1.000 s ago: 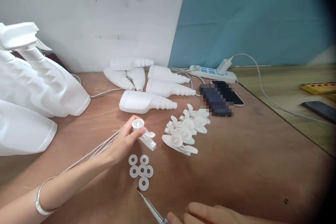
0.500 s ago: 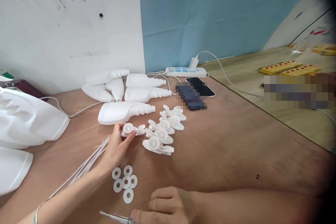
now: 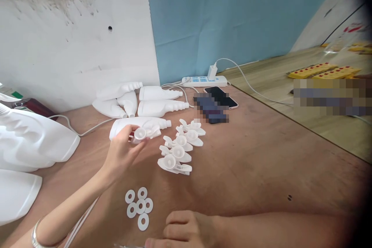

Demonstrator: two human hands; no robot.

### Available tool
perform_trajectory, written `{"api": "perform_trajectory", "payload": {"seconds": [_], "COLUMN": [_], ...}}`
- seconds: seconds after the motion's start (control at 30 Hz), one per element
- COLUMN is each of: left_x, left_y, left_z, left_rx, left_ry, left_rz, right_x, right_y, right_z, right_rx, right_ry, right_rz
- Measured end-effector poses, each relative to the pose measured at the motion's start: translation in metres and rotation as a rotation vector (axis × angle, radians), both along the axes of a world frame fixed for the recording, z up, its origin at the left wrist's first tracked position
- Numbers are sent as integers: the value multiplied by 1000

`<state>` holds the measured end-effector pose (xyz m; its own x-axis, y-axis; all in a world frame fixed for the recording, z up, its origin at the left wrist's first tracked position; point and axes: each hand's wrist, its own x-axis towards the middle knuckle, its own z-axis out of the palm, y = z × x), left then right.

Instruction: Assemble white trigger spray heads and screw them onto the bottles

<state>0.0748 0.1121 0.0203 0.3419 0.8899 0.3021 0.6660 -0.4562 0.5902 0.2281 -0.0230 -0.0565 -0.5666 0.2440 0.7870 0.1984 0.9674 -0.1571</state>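
My left hand [image 3: 122,153] pinches a white trigger spray head [image 3: 140,135] between thumb and fingers, its round cup facing me. It is held in front of a lying white bottle [image 3: 130,122]. To its right, several like spray heads [image 3: 178,152] lie in a slanting row on the table. Several flat white ring washers [image 3: 141,205] lie in a cluster nearer me. At the bottom edge my right hand [image 3: 186,230] rests closed around a screwdriver [image 3: 130,246]; only part of its metal shaft shows, cut off by the frame.
More white bottles [image 3: 162,107] lie at the back, and large ones [image 3: 35,135] stand at the left. Thin white tubes [image 3: 81,223] run under my left forearm. A phone [image 3: 225,97], a power strip [image 3: 200,81] and cables are at the back right.
My left hand has lifted the spray head slightly off the table, up and towards the bottle behind. The screwdriver has slipped lower, mostly out of view. My right hand stays nearly in place.
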Motion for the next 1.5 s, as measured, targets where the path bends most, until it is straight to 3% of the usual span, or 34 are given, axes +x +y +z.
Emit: {"api": "perform_trajectory", "payload": {"seconds": [0.07,0.2,0.43,0.6,0.9,1.03,1.2,1.27,1.37,1.5], "left_x": [16,65,143,157,160,136,64,24,-41,-111], "left_y": [14,49,84,83,75,61,36,32,36,46], "left_z": [11,22,-1,-12,-6,13,59,79,104,116], "left_rx": [63,-55,-363,-427,-372,-99,238,361,565,653], "left_ry": [-3,-7,-34,23,125,73,83,165,226,291], "left_rz": [-46,-255,-310,-341,-381,-345,-246,-86,321,733], "right_x": [1,3,3,4,1,-3,-2,0,0,-4], "right_y": [0,-1,2,0,-2,-4,-1,0,2,3], "right_z": [4,16,9,2,7,7,11,12,9,-2], "right_rx": [7,19,135,127,147,100,45,47,25,48], "right_ry": [-26,-68,-1,-45,-22,65,-21,-128,-219,-272], "right_rz": [-6,-62,-78,-75,-104,-200,-358,-386,-462,-559]}}
